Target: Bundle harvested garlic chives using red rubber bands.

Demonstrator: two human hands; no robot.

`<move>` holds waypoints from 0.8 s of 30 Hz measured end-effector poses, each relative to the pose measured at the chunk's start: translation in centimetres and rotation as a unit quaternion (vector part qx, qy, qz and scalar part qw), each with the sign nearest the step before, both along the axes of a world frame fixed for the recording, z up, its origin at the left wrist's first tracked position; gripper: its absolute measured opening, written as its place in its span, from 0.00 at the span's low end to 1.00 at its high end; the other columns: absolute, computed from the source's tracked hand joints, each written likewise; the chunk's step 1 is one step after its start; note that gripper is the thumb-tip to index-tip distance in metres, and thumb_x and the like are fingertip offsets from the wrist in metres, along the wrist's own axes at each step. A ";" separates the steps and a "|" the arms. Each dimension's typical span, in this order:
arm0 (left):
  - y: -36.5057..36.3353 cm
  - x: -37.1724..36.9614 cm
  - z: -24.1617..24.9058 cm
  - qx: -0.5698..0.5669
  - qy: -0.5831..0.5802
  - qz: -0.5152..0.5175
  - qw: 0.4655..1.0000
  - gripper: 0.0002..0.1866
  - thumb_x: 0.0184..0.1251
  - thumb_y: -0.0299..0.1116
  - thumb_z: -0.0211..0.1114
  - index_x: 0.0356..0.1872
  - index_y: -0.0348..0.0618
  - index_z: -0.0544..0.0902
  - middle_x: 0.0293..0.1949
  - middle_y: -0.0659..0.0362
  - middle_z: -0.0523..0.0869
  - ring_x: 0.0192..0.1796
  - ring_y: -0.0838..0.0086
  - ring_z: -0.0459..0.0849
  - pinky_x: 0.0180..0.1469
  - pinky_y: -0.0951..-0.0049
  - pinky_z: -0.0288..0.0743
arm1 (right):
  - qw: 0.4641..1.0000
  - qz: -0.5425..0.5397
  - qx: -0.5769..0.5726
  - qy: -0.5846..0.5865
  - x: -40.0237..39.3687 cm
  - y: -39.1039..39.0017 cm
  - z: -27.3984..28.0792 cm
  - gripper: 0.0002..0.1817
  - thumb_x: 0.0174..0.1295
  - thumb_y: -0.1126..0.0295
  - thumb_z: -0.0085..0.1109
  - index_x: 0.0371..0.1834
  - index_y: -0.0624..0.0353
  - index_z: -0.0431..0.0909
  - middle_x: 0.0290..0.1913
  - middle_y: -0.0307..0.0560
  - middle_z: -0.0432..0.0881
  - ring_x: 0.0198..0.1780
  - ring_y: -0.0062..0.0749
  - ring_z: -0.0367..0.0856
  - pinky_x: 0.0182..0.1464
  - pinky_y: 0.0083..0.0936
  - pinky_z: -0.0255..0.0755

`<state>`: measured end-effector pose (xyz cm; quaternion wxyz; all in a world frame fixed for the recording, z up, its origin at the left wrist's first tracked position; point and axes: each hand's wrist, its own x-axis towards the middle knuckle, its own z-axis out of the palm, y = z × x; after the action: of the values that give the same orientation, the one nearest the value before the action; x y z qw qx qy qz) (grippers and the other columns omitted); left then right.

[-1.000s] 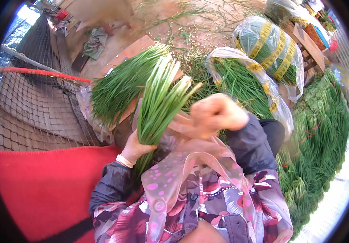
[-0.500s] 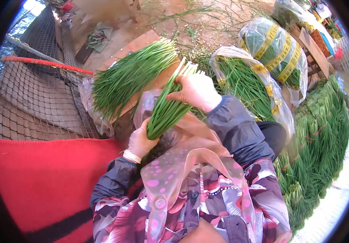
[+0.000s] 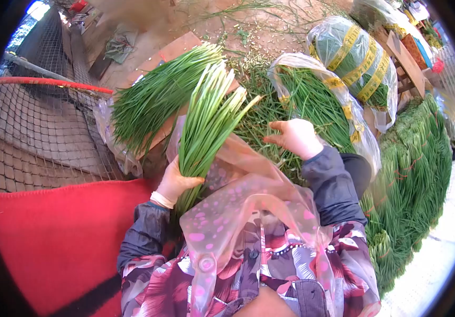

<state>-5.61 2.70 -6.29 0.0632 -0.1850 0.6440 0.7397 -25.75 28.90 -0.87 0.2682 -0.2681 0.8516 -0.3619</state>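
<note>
My gloved left hand (image 3: 175,184) is closed around the green lower part of a bunch of chives (image 3: 206,127). The pale stem ends fan out, pointing up and away from me. To the right of the bunch, my gloved right hand (image 3: 297,138) hovers apart from it. Its thumb and forefinger stick out with a gap between them, and nothing shows in them; the other fingers are partly hidden. Just beyond the held bunch, a larger pile of chives (image 3: 159,92) lies on a board (image 3: 188,42). A pinkish dotted plastic apron (image 3: 254,182) covers my lap.
Right of my hand stand an open plastic bag of chives (image 3: 317,103) and a taped, wrapped bundle (image 3: 351,58). Tied bunches (image 3: 412,174) are stacked along the right. Trimmings (image 3: 259,100) litter the ground. At left are a red cloth (image 3: 63,232), netting (image 3: 53,142) and a red pole (image 3: 53,82).
My right hand has let go of the chives and moved right and down. The bunch in my left hand now stands more upright, its pale ends spread.
</note>
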 end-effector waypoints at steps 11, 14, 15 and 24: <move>2.0 -0.1 -0.5 -0.043 0.017 0.035 0.998 0.34 0.44 0.16 0.72 0.59 0.40 0.73 0.52 0.61 0.82 0.53 0.77 0.79 0.59 0.73 0.72 | 0.958 -0.052 -0.164 -0.229 -0.2 -6.8 -4.6 0.11 0.63 0.65 0.58 0.40 0.61 0.84 0.22 0.40 0.82 0.22 0.22 0.80 0.25 0.22 0.74; 1.3 -0.3 -0.4 -0.029 0.009 0.027 0.999 0.34 0.45 0.16 0.72 0.58 0.41 0.74 0.52 0.62 0.82 0.52 0.77 0.80 0.58 0.73 0.73 | 0.941 0.068 -0.237 -0.232 2.4 -5.4 -2.5 0.11 0.65 0.66 0.58 0.40 0.61 0.85 0.24 0.38 0.82 0.21 0.20 0.78 0.24 0.20 0.74; 1.2 -0.3 -0.4 -0.015 0.000 0.021 1.000 0.34 0.45 0.16 0.72 0.58 0.41 0.74 0.52 0.62 0.83 0.52 0.77 0.80 0.57 0.72 0.73 | 0.911 0.116 -0.188 -0.348 3.5 -4.8 0.7 0.10 0.65 0.66 0.57 0.39 0.60 0.85 0.24 0.37 0.82 0.22 0.20 0.78 0.25 0.17 0.73; 0.2 -0.4 -0.3 0.015 -0.026 0.001 1.000 0.28 0.45 0.19 0.74 0.53 0.42 0.78 0.46 0.63 0.85 0.46 0.79 0.81 0.52 0.75 0.75 | 0.739 -0.058 -0.579 -0.340 1.9 5.7 2.8 0.05 0.52 0.76 0.62 0.26 0.62 0.74 0.23 0.44 0.79 0.26 0.30 0.80 0.28 0.23 0.75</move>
<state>-5.98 2.87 -6.62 0.0820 -0.2035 0.6306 0.7444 -23.87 34.57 1.89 0.3117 -0.1803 0.3439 -0.8672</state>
